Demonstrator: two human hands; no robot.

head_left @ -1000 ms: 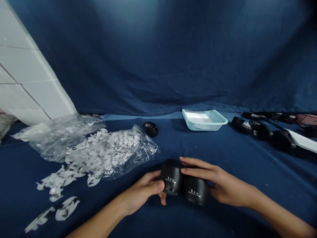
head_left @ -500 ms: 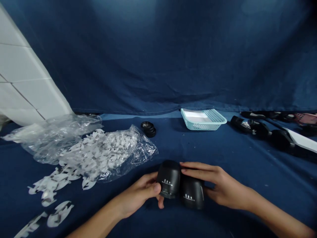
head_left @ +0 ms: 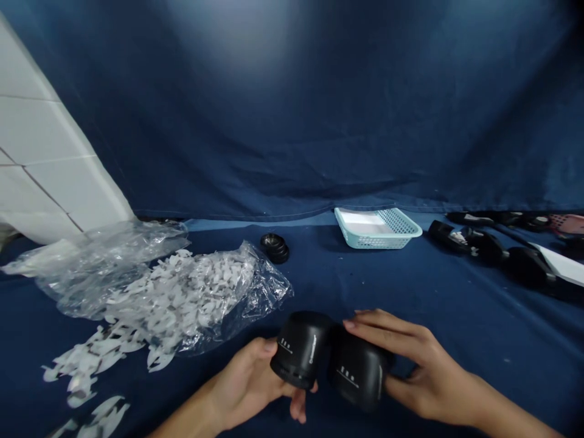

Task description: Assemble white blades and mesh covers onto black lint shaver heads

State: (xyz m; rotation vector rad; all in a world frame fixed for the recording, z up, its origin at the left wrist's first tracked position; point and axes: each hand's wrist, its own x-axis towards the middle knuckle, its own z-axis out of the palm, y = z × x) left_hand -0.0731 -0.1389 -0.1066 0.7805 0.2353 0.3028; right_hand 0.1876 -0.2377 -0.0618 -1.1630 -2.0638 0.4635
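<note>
Two black rounded housings with white markings are side by side at the lower middle. My left hand (head_left: 253, 378) holds the left black housing (head_left: 302, 348), with the thumb at its side and fingers beneath it. Around the right black housing (head_left: 359, 370) my right hand (head_left: 417, 365) is closed, fingers over its top and thumb at its right side. The upper parts of the two housings are close together; whether they touch I cannot tell. White lettering shows on the left one's right side.
White plastic pieces (head_left: 182, 298) spill from a clear bag (head_left: 269, 286) at the left. Farther back are black rings (head_left: 274, 248) and a light blue basket (head_left: 378, 241). Black parts (head_left: 490, 248) and a white strip (head_left: 559, 264) lie at the right, before a blue curtain (head_left: 292, 121).
The left housing has turned, bringing its lettering into view, and moved slightly left. The right housing and my right hand have shifted right and downward. The view has tilted a little.
</note>
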